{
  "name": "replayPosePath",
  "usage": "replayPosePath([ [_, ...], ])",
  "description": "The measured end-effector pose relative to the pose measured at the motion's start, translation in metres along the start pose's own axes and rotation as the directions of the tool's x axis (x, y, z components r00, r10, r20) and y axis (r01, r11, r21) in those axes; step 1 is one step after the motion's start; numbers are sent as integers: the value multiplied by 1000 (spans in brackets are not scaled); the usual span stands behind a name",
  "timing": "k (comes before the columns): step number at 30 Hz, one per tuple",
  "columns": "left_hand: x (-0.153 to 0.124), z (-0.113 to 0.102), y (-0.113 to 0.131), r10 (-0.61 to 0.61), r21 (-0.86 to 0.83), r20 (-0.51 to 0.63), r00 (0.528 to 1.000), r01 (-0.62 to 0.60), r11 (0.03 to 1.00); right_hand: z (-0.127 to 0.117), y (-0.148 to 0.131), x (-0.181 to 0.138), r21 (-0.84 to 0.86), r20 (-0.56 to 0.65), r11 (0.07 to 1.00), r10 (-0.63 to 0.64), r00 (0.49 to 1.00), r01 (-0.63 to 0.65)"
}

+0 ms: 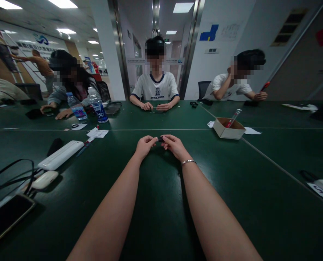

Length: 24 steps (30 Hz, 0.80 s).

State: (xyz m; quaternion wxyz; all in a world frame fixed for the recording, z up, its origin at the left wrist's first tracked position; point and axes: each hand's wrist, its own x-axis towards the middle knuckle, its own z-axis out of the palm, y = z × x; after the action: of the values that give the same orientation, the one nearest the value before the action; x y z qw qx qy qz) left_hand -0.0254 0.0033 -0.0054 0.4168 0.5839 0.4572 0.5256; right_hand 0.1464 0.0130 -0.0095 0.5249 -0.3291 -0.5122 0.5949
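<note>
Both my forearms stretch forward over the dark green table point(161, 217). My left hand point(145, 145) and my right hand point(174, 145) meet at the middle of the table, fingers curled and pinching a small dark object point(159, 139) between them. The object is too small to name. A thin silver bracelet point(188, 162) circles my right wrist.
A white power strip point(60, 155), a white charger point(45, 179), black cables and a phone point(6, 217) lie at my left. Two water bottles point(98, 107) stand further back. An open cardboard box point(228, 128) sits at right. Three people sit across the table.
</note>
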Motion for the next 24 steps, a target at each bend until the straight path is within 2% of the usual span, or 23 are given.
replayPosePath([
  [8, -1, -1, 1, 121, -55, 53, 991, -118, 992, 0, -2, -1, 0, -30, 1000, 18, 999, -18],
  [14, -1, 0, 3, -57, -18, 22, 998, 57, 998, 0, 0, 0, -2, -41, 1000, 9, 999, -9],
  [16, 0, 1, 2, -44, -18, 12, 999, 44, 999, 0, 1, 0, -10, -37, 1000, 5, 999, -6],
  [20, 0, 1, 0, 58, 12, -16, 998, -58, 998, -1, 0, 0, -20, -20, 1000, 7, 1000, -8],
  [24, -1, 2, 1, -2, 13, -25, 1000, 2, 1000, 0, -1, -1, -25, -21, 1000, 7, 1000, -8],
])
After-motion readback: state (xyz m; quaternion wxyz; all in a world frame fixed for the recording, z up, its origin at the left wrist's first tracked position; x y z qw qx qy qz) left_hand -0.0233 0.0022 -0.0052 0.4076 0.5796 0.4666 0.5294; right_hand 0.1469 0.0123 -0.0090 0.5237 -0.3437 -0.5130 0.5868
